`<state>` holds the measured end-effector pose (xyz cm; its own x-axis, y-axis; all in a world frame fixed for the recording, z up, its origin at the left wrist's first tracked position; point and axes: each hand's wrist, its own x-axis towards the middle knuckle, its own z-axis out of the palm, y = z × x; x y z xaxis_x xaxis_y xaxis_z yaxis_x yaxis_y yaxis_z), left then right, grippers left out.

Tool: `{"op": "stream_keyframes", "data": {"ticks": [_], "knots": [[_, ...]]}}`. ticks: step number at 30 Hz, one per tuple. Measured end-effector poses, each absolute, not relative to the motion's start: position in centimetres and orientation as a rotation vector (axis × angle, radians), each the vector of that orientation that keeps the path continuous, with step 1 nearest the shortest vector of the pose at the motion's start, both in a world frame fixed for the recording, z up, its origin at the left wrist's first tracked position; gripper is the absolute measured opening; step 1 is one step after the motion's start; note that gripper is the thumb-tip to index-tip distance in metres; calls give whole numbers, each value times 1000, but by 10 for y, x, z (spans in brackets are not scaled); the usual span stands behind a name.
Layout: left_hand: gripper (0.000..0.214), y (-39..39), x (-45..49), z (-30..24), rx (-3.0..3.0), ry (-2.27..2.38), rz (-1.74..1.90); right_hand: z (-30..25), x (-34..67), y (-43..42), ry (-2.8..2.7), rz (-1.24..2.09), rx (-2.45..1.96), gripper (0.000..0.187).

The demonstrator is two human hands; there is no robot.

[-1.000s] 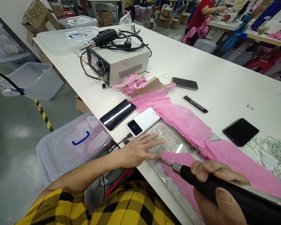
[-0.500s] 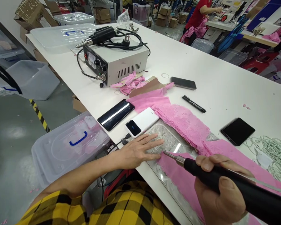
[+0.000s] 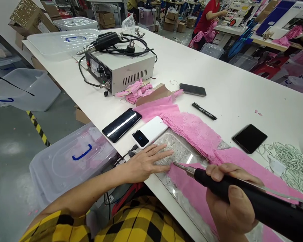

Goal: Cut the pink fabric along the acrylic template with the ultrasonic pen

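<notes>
My right hand [image 3: 229, 198] is wrapped round a thick black handpiece [image 3: 217, 185] with a pointed metal tip, which looks like an ultrasonic cutter. Its tip touches, or is very near, the upper corner of a pink fabric strip [image 3: 189, 188]. Beside that corner, my left hand [image 3: 143, 163] lies flat with fingers spread, its fingertips at the fabric edge. Under both is a clear, glossy plate [image 3: 171, 148] at the table edge. A folded stack of pink lace [image 3: 192, 129] runs along the plate's far side.
A white power bank [image 3: 153, 131] with a cable and a black phone [image 3: 121, 125] lie left of the lace. Behind stands a control box [image 3: 131, 67] carrying another handpiece [image 3: 106, 41]. A marker [image 3: 204, 111], phones and pale cord [image 3: 290, 161] lie farther right. A co-worker in red [image 3: 207, 16] sits beyond.
The whole view has shifted slightly, so things sit a little farther left. Both hands and the handpiece keep nearly the same place against the fabric.
</notes>
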<state>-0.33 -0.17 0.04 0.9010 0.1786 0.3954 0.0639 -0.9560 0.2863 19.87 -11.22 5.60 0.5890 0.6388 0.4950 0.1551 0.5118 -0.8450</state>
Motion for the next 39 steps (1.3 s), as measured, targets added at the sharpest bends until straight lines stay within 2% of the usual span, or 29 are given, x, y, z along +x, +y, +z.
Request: {"op": "stream_keyframes", "data": {"ticks": [9,15,21,27,39], "knots": [[61,-2,-3,-2,2822,207,596,54,199,-112,-939,370,-1009,12],[61,-3,-5,0,2792,156,703,56,206,-113,-870,333,-1018,13],[40,-16,3,8,2735,130,789,58,227,-124,-750,280,-1077,10],[29,-24,37,19,2716,-50,830,60,248,-130,-663,140,-1110,12],[28,-20,50,6,2847,-34,695,50,255,-126,-708,174,-1028,13]]}}
